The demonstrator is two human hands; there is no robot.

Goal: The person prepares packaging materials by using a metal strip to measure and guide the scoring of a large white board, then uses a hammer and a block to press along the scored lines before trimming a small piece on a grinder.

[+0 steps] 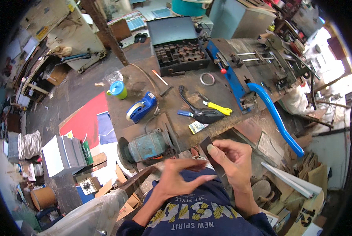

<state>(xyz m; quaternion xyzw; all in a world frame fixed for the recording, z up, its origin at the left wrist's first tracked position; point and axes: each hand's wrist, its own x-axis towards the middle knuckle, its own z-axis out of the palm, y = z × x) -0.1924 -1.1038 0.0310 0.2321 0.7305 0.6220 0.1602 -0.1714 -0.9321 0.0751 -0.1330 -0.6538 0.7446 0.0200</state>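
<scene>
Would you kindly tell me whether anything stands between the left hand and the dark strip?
Nothing visible does: the left hand is open, facing the dark strip that the right hand holds. The grinder sits farther left, out of the way.

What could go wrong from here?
The dark strip might slip: only the right hand visibly grips it. The bare left hand looks near the bench grinder, so a knuckle could scrape a wheel. The small packet near the bench edge may get knocked off.
</scene>
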